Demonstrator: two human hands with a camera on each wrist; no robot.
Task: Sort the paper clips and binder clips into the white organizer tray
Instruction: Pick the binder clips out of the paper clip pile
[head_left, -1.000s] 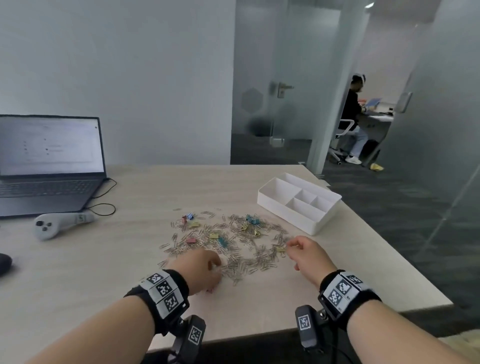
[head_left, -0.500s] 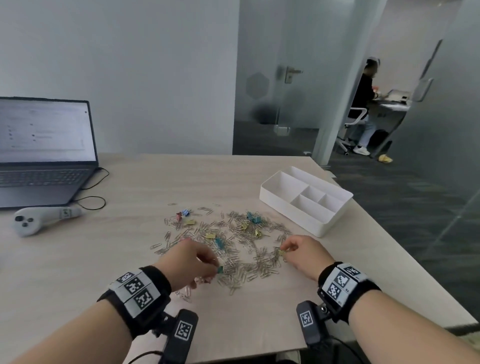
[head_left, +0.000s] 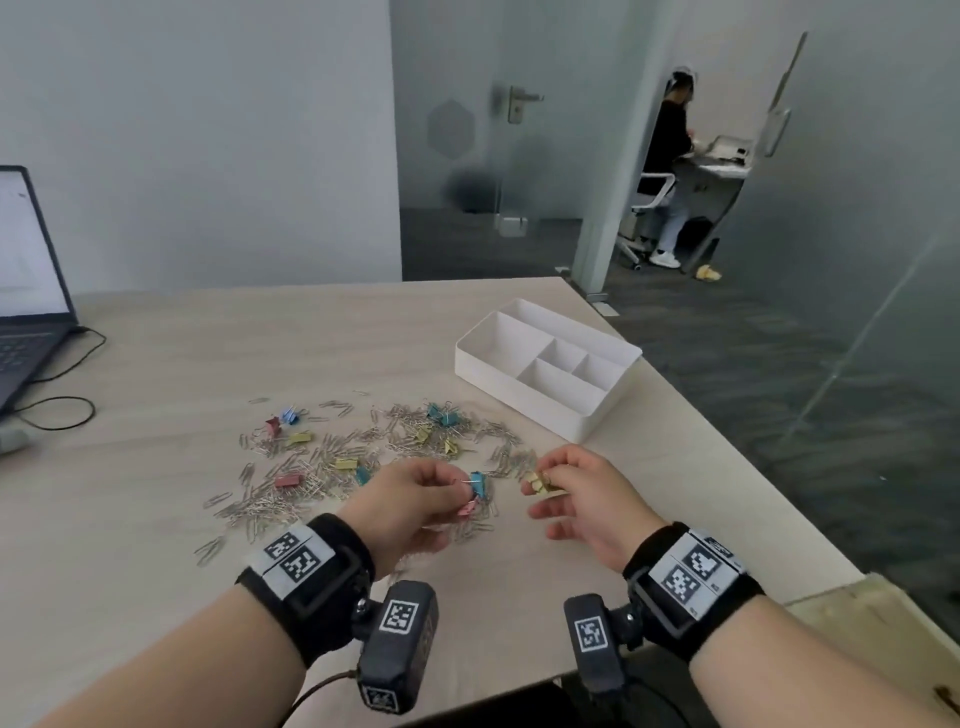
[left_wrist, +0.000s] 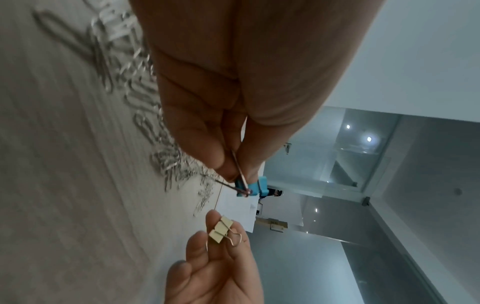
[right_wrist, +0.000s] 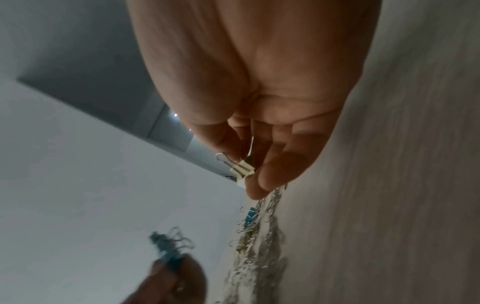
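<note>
Here, blue binder clip (head_left: 477, 484) pinched at left hand (head_left: 415, 501) fingertips, above paper clips (head_left: 332, 457).

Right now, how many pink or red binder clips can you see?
3 pink binder clips: one at the pile's far-left edge, one nearer, among the paper clips, one just below the left hand. Others may be buried.

hands: 2 | white organizer tray (head_left: 524, 385): 1, with 5 compartments | binder clips in left grip: 1 blue (head_left: 477, 483), 1 pink (head_left: 466, 508) | binder clips in right grip: 2 yellow (head_left: 538, 483) | loose binder clips on tabletop: about 10 | paper clips (head_left: 291, 499): too many to count | laptop (head_left: 26, 291): 1
</note>
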